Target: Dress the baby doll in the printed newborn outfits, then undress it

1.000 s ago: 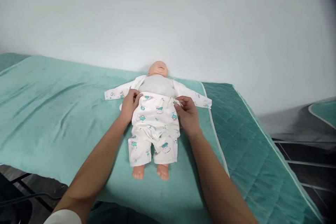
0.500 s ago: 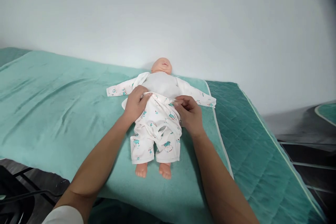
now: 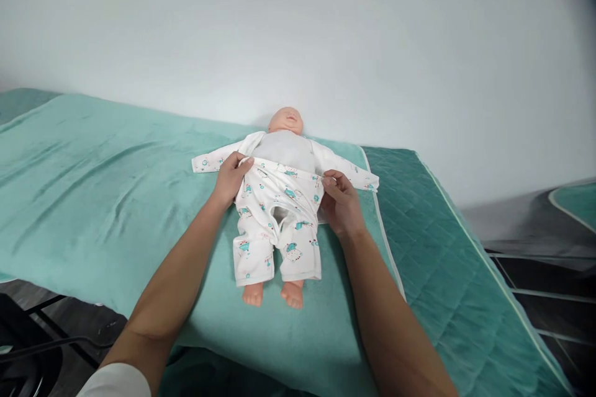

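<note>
A baby doll (image 3: 287, 121) lies on its back on a teal towel (image 3: 116, 192), head toward the white wall, arms spread in an open white printed shirt (image 3: 209, 161). It wears white trousers (image 3: 277, 223) with teal prints; bare feet stick out below. My left hand (image 3: 230, 177) pinches the trousers' waistband at the doll's left side as seen. At the other side my right hand (image 3: 342, 201) grips the same waistband. Both hands are closed on the fabric, held at the doll's waist.
The towel covers a bed with a darker teal quilted cover (image 3: 447, 273) showing on the right. A white wall (image 3: 326, 43) rises right behind the doll's head. Dark floor and a dark frame (image 3: 41, 341) show at the lower left, another teal surface (image 3: 575, 198) at far right.
Both hands have pulled the trousers' waistband up the doll's body and spread apart to its sides. The crotch opening of the trousers now gapes a little.
</note>
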`<state>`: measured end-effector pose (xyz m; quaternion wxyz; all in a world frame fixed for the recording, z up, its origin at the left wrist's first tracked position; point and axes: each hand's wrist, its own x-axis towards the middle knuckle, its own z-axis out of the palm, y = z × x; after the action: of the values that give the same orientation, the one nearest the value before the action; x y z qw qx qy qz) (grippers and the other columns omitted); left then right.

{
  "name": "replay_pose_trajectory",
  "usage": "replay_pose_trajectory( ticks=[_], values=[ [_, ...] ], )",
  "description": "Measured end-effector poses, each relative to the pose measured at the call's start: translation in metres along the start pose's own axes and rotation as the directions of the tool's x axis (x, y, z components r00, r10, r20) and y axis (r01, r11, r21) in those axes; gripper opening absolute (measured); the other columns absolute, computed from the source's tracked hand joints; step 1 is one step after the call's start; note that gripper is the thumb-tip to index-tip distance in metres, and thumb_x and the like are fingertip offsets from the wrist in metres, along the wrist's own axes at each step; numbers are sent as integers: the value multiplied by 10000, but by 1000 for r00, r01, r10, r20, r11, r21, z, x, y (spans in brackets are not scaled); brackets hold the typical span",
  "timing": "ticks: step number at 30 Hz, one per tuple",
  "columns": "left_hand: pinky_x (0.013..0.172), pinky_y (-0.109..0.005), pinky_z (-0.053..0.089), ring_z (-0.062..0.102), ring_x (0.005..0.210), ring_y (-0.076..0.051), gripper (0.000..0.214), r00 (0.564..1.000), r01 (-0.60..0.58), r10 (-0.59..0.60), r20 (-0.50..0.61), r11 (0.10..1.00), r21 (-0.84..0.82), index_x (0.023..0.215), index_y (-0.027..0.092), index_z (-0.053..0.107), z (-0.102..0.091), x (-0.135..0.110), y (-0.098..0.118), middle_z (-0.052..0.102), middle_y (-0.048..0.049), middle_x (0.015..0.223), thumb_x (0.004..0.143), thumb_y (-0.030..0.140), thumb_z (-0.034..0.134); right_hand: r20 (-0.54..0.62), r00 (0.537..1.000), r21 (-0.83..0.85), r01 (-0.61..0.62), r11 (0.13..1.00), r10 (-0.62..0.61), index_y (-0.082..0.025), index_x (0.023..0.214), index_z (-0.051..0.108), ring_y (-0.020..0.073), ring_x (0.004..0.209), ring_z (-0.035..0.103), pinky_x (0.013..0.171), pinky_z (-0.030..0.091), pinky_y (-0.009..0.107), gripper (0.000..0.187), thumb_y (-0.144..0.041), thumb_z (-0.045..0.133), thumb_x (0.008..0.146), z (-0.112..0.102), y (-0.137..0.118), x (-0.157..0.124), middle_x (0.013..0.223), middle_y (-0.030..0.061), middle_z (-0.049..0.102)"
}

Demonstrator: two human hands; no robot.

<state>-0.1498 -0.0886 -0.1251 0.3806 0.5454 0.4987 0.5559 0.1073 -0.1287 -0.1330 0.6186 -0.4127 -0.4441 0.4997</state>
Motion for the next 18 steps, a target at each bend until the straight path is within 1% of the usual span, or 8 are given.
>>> replay_pose_trajectory(
  ticks=[2,5,8,11,14,18],
  values=[
    [700,-254,378,464,739,-136,252,998,-6,4,70,999,39,788,202,566,-1,-1,1,514,22,757,864,431,638,-2,999,-6,39,999,-39,-283,945,568,130,562,411,584,392,281,384,-484,801,714,1,4,1,639,-76,413],
    [722,-266,376,487,769,-146,256,992,-16,-1,128,991,132,799,202,576,-4,-4,3,546,19,781,886,441,602,-51,998,8,43,999,-42,-281,966,554,119,557,412,572,385,266,398,-472,806,724,3,11,3,666,-80,457],
    [729,-278,371,503,778,-155,295,989,-22,-16,149,967,252,798,209,562,-5,-7,4,569,19,786,927,473,541,-129,990,27,53,998,-49,-269,969,538,110,565,427,570,379,252,394,-436,802,729,3,17,7,694,-80,510],
    [715,-288,361,507,764,-165,320,988,-20,-35,153,938,347,798,217,552,-6,-8,5,574,17,763,953,491,495,-187,980,-4,72,997,-72,-264,960,523,116,580,457,588,394,256,380,-427,781,734,5,20,8,694,-78,535],
    [716,-298,356,517,776,-179,306,987,-14,-51,154,919,394,796,223,545,-6,-9,6,586,9,764,956,476,484,-193,978,-74,69,995,-82,-260,953,533,123,594,475,593,398,261,345,-423,759,750,5,20,9,700,-71,550],
    [720,-299,358,526,786,-185,248,981,29,-101,165,921,389,806,226,549,-8,-8,8,596,11,767,940,427,494,-148,981,-206,90,974,-122,-252,935,574,133,673,532,647,423,271,268,-397,738,780,3,19,8,768,-47,578]
  ],
)
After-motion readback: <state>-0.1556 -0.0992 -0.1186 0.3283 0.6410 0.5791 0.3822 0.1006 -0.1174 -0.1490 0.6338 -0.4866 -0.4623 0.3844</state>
